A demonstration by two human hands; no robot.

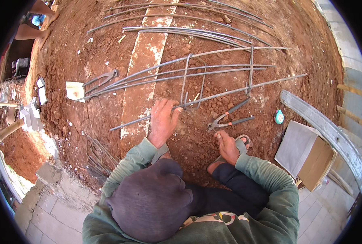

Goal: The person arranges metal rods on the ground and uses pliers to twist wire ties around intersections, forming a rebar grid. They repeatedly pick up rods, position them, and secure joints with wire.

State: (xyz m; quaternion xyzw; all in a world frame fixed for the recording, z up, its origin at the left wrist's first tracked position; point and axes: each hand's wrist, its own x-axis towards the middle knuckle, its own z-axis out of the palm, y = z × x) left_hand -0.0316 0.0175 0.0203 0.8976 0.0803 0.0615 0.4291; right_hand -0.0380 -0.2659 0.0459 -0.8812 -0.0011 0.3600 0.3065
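Observation:
My left hand is closed around a long steel reinforcing bar, beside the lower corner of a bent square stirrup. A second stirrup stands farther right, also linking the bars. More long bars run through the stirrups and converge at the left. My right hand has its fingertips pinched close to the jaws of the pincers, which lie on the soil with dark-gripped handles spread. Whatever sits between those fingertips is too small to make out.
Loose bars lie at the back across a wooden plank. Another pair of pincers is at the left, above several bent stirrups. A tape measure, cardboard box and metal channel are at the right. A person's feet show far left.

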